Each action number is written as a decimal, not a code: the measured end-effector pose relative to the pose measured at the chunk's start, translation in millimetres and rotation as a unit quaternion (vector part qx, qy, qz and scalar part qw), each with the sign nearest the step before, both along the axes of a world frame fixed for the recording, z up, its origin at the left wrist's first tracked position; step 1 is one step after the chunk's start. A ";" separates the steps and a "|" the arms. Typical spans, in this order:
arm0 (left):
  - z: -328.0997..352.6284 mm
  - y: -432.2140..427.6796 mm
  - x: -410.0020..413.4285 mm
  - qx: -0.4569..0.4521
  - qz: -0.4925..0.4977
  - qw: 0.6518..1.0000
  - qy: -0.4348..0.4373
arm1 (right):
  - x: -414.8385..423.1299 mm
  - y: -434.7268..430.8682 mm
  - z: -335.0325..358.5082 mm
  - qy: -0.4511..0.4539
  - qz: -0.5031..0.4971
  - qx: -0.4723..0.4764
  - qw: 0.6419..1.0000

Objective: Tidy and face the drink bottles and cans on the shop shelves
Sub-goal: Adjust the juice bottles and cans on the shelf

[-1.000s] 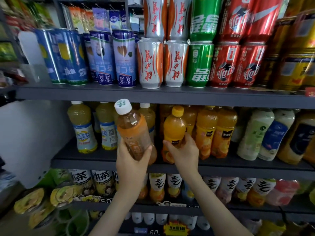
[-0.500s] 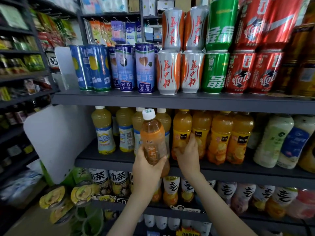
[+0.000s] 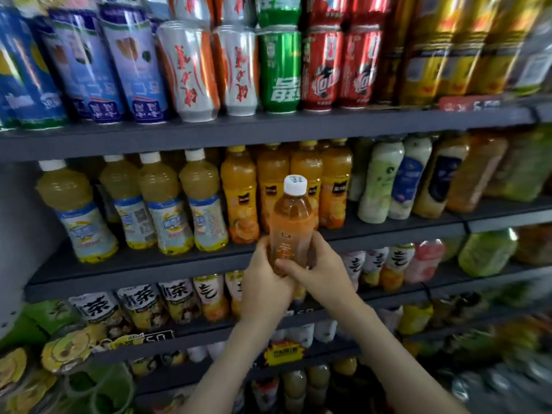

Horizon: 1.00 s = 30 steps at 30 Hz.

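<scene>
An amber tea bottle (image 3: 291, 216) with a white cap and orange label stands upright in the air in front of the middle shelf (image 3: 149, 264). My left hand (image 3: 265, 282) grips its lower part from the left, and my right hand (image 3: 321, 270) grips it from the right, thumb across the front. Behind it stand orange juice bottles (image 3: 240, 192) in a row. Left of them are pale yellow bottles (image 3: 162, 201) with blue and white labels.
The top shelf carries blue cans (image 3: 131, 64), silver-orange cans (image 3: 188, 70), a green can (image 3: 279, 67), red cans (image 3: 321, 64) and gold cans (image 3: 427, 55). White and green bottles (image 3: 379, 180) stand right of the juice. Lower shelves hold tea bottles (image 3: 143, 306). A white panel (image 3: 18, 234) closes the left end.
My right hand left the orange juice bottle on the shelf and joined my left hand on the tea bottle. The bottle now stands upright further right. The camera swung right.
</scene>
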<state>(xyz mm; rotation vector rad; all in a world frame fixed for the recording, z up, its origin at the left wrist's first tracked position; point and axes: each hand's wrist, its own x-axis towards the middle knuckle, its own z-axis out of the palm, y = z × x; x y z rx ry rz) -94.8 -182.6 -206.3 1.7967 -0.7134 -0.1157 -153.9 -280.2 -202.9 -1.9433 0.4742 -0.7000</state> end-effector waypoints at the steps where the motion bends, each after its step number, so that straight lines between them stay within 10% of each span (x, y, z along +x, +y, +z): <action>1: -0.2 -9.8 -8.7 -0.001 -0.020 1.000 0.005 | -8.7 -7.4 -0.4 0.003 -0.029 -0.004 1.000; 20: 9.8 -244.7 -216.4 0.011 -0.240 0.971 -0.008 | -261.0 -226.3 9.6 -0.059 -0.189 0.081 0.977; 30: 7.1 -366.9 -206.3 0.028 -0.029 0.994 -0.097 | -262.9 -367.3 17.0 -0.148 -0.250 0.125 0.949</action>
